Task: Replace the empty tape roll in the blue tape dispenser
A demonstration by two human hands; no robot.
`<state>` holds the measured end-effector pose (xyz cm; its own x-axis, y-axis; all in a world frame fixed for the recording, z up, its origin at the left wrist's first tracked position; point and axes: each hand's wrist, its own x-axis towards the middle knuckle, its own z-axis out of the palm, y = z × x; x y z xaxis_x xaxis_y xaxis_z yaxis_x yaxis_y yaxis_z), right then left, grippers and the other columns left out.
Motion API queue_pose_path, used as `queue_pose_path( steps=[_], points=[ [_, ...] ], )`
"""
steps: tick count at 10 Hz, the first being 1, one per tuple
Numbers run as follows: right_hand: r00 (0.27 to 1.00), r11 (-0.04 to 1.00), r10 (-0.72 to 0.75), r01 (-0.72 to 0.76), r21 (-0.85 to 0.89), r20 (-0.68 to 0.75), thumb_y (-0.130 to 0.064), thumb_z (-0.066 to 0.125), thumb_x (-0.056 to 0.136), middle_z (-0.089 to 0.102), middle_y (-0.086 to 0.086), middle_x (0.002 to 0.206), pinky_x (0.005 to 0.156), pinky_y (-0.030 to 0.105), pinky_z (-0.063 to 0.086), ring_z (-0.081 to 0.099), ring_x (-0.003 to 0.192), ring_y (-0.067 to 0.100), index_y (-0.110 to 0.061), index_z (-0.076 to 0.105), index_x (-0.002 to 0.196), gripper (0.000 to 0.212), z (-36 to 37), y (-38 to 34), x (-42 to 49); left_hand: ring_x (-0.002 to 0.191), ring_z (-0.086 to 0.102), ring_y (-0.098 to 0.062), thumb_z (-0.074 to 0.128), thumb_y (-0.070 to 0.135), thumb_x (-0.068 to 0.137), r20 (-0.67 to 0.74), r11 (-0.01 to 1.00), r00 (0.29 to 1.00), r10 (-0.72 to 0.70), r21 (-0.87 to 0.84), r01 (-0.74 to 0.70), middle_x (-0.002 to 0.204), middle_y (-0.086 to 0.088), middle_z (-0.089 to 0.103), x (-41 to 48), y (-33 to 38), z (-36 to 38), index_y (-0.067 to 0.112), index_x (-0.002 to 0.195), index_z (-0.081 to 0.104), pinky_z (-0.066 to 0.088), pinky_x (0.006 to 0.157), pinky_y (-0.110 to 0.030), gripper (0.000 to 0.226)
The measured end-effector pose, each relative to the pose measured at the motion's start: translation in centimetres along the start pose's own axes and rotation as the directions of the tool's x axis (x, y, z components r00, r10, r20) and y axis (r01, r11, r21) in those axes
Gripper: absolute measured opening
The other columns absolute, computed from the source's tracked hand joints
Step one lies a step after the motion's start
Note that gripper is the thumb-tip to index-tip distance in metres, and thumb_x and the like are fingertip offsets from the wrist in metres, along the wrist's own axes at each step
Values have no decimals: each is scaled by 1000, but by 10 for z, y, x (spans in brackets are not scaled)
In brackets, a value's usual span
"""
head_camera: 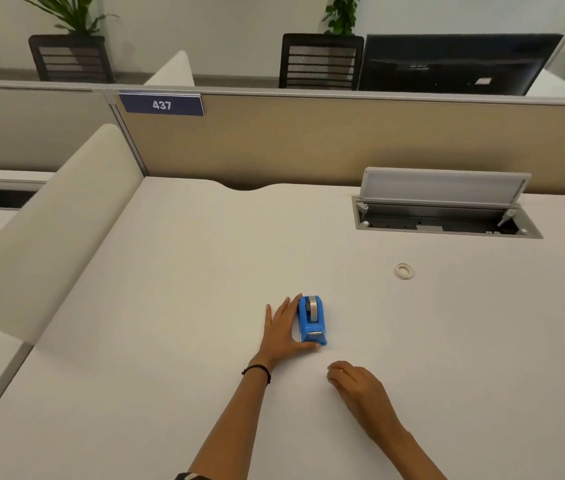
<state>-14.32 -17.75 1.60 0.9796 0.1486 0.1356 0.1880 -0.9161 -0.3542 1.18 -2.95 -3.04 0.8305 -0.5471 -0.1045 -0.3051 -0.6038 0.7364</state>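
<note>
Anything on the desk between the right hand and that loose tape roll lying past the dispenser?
Nothing visible. The right hand rests on bare desk, and the tape roll lies alone farther back. The blue dispenser, with the left hand against it, sits left of that path.
</note>
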Motion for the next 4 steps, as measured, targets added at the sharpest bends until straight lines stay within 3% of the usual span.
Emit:
queue_pose_path(
  steps=[3, 4],
  points=[
    [964, 968, 235, -221, 118, -124, -3, 72, 78, 70, -4, 81, 69, 18, 49, 65, 72, 13, -15, 67, 85, 14, -6, 21, -35, 146, 6, -13, 69, 53, 75, 47, 999, 999, -3, 35, 2, 158, 5, 12, -24, -4, -5, 21, 148, 5, -9, 116, -34, 102],
    [912, 901, 393, -355, 250, -121, -5, 64, 84, 69, -4, 86, 73, 17, 44, 62, 78, 12, -14, 65, 88, 10, -10, 31, -53, 146, 4, -11, 68, 53, 76, 53, 999, 998, -20, 37, 18, 158, 4, 10, -34, -9, -3, 20, 148, 3, -8, 118, -34, 102]
  ],
)
